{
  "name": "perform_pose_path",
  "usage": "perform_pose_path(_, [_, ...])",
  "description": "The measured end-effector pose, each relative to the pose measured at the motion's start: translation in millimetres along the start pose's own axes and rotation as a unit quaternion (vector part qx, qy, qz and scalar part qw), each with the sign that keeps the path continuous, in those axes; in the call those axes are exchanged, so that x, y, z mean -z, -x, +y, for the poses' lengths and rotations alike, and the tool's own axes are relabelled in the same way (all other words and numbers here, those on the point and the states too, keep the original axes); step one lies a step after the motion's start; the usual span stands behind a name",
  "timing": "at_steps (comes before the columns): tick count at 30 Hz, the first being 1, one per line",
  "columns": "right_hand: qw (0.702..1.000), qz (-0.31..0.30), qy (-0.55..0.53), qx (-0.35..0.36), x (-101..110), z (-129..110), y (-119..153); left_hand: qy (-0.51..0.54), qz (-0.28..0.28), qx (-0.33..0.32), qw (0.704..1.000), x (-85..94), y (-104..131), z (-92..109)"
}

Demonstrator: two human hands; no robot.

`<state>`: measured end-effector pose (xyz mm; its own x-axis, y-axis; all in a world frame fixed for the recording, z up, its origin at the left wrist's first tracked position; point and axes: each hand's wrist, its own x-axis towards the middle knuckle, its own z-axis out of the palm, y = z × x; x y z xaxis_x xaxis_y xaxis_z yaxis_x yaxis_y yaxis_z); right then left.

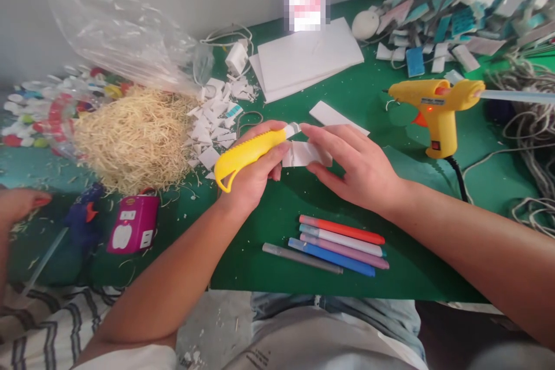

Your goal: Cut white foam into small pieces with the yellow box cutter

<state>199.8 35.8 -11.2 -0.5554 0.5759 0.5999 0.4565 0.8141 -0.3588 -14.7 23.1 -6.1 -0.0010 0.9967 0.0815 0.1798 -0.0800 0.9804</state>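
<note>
My left hand (pixel 251 179) is closed around a yellow utility knife (pixel 249 153), its blade end pointing up and to the right. A small white piece (pixel 306 154), like card or foam board, lies between my two hands, and the thumb of my left hand reaches its left end. My right hand (pixel 355 165) pinches the right end of this piece between thumb and fingers, with the index fingertip close to the knife's blade end. Whether that fingertip touches the blade I cannot tell. Behind the right hand lies a white strip (pixel 333 115).
A yellow glue gun (pixel 442 110) stands at right. White sheets (pixel 307 60) lie behind my hands, several markers (pixel 342 231) in front. Wood shavings (pixel 136 136), white scraps (pixel 212 124) and a magenta power adapter (pixel 132 224) are at left, near another person's hand (pixel 21 205).
</note>
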Motion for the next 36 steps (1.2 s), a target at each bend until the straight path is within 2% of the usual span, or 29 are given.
perform_pose_path(5, [0.999,-0.002,-0.034,-0.004,1.1,-1.6,-0.9,0.034,-0.054,0.014,0.998,-0.2,-0.7,-0.9])
perform_pose_path(8, [0.999,0.009,-0.033,0.006,0.8,-2.7,-0.6,0.019,-0.052,-0.01,0.998,-1.9,1.8,-1.1])
perform_pose_path(12, [1.0,0.012,-0.003,0.005,2.0,-2.3,-0.2,-0.079,0.031,-0.099,0.991,2.2,4.8,0.3])
perform_pose_path(14, [1.0,-0.006,0.023,-0.014,2.6,-1.3,0.2,-0.124,0.079,-0.142,0.979,6.2,6.3,2.9])
perform_pose_path(16, [0.998,-0.032,0.042,-0.045,2.6,-0.3,0.7,-0.158,0.099,-0.157,0.97,9.2,8.4,6.5])
perform_pose_path(20, [0.994,-0.059,0.048,-0.078,0.9,0.8,1.6,-0.232,0.071,-0.156,0.958,9.2,14.0,14.0])
perform_pose_path(24, [0.993,-0.065,0.047,-0.091,-0.5,1.4,2.3,-0.285,0.057,-0.215,0.932,7.4,16.8,17.0])
perform_pose_path(27, [0.989,-0.081,0.043,-0.116,-0.8,2.3,2.9,-0.315,0.048,-0.228,0.92,7.4,15.9,16.1])
perform_pose_path(36, [0.987,-0.087,0.054,-0.122,-1.2,1.4,2.4,-0.305,0.03,-0.235,0.922,4.9,16.3,16.3])
